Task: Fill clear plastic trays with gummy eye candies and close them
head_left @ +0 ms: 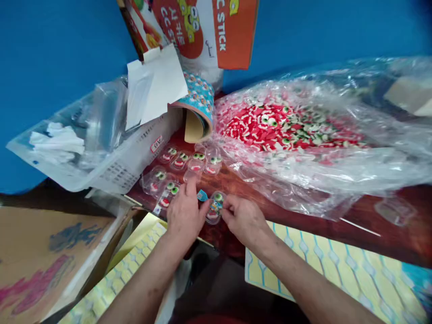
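Lying on the dark red-brown tabletop [236,184] between two hands: one clear plastic case [213,218], green eyes inside, blue patterned piece [216,205] across it; left hand [185,210], fingers loosely spread, thumb by the case's left edge; right hand [245,220], fingertips drawn in at its right edge, whether pinching anything cannot be told; beyond the left hand, further cases [195,167] with eyes and red mouths; to the right, plastic bag [303,168] of red, white and green pieces; to the left, white basket [114,176].
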`<state>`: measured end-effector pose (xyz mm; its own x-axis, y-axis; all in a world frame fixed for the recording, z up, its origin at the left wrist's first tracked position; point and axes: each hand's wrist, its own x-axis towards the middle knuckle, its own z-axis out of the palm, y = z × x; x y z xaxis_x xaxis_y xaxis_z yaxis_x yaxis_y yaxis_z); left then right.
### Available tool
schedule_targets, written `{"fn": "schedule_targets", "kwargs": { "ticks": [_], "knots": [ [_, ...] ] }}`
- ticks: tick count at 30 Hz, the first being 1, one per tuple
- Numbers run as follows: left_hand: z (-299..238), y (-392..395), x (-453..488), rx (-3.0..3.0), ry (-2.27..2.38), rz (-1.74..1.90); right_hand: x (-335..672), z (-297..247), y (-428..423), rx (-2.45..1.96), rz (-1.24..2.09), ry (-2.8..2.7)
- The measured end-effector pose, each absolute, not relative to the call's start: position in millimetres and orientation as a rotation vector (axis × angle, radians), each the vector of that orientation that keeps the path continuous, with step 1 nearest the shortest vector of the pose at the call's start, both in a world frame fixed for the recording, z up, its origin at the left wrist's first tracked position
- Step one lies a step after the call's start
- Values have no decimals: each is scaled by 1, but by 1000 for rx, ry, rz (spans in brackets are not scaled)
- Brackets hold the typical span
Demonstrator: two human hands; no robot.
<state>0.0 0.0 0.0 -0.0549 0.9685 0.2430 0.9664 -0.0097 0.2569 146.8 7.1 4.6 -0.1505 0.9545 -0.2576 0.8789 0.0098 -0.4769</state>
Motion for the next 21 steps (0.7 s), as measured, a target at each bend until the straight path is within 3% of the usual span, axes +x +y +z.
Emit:
{"fn": "schedule_targets", "kwargs": {
  "ticks": [3,6,9,17,21],
  "knots": [
    [-2,-16,-1,2493,1914,679,145,4,8,-1922,872,-2155],
    [-6,-27,1,2599,1675,564,145,8,9,-1950,809,-2130],
    [-13,-32,3,2512,1711,555,146,13,14,-1925,666,-2050],
    [-31,-34,-1,2252,1601,962,146,-3,30,-1621,1252,-1610],
    [-13,-31,4,1689,1609,1182,155,8,16,-1412,1399,-1432]
  ]
}}
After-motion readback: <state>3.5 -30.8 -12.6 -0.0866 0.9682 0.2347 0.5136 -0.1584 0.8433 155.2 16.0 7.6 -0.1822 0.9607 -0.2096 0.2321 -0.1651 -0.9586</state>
